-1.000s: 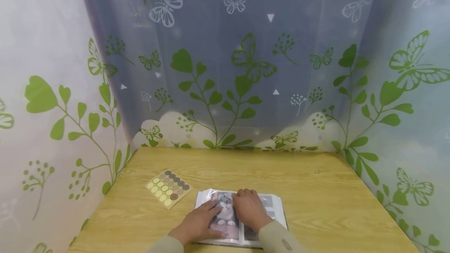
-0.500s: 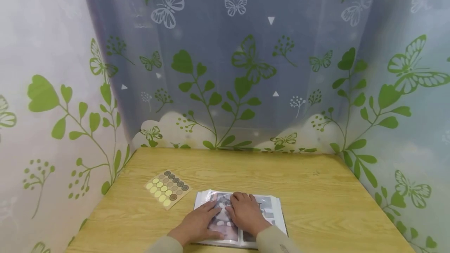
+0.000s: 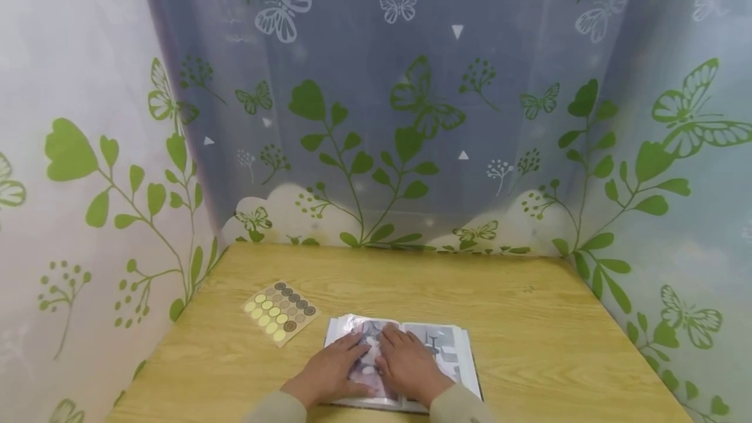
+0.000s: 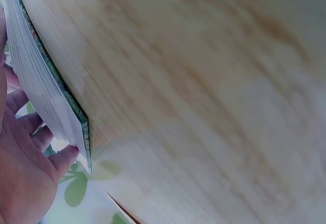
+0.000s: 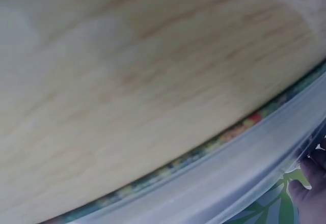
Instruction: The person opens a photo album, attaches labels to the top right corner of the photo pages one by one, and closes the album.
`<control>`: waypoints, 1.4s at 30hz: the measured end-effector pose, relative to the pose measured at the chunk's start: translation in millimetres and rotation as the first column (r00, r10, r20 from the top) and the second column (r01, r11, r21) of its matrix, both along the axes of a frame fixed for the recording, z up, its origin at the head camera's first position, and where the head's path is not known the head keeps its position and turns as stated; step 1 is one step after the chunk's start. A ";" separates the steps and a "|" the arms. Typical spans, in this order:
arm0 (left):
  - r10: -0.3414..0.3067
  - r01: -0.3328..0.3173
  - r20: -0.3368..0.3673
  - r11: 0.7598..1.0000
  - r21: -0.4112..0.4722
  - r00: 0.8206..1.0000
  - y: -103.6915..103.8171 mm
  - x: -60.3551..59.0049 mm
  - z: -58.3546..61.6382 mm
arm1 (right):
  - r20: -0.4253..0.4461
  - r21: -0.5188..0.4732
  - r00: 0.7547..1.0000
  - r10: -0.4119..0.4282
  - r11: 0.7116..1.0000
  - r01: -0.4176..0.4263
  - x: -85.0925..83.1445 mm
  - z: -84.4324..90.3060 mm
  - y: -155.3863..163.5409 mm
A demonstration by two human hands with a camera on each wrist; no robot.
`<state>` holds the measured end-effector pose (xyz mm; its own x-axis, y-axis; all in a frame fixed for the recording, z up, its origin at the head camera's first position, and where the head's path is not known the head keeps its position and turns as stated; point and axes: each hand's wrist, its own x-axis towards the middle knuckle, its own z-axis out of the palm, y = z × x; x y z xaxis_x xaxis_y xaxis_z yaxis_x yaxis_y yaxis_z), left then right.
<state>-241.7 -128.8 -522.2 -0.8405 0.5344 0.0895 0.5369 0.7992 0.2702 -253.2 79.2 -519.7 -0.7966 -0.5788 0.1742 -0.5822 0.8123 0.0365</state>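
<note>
A photo album [image 3: 468, 359] with clear plastic pockets lies spread on the table. My left hand [image 3: 329, 371] rests with fingers extended on the picture [image 3: 382, 391] in its left page. Beside it, my right hand [image 3: 412, 365] lies with straight fingers across the inner part of that same page, partly hiding the picture. A grey-toned photo [image 3: 440, 339] shows on the right page. In the left wrist view, the left hand [image 4: 25, 168] reaches over the stacked pages [image 4: 43, 76]. The right wrist view has the right hand [image 5: 311, 191] above the album's patterned cover edge [image 5: 244, 127].
A sheet of round stickers [image 3: 282, 313], yellow, tan and dark, lies left of the album. The wood-grain table [image 3: 564, 344] is enclosed by curtains [image 3: 352, 149] printed with leaves and butterflies.
My right hand has shifted a little left and flattened, its bent fingers now straight on the left page. More of the right page's photo shows. The left hand has stayed in place.
</note>
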 end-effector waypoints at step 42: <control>-0.005 0.005 0.022 1.000 -0.009 1.000 0.1 -1.2 -0.5 | 0.043 -0.135 0.995 -0.095 0.986 0.100 -23.4 -0.6 -3.3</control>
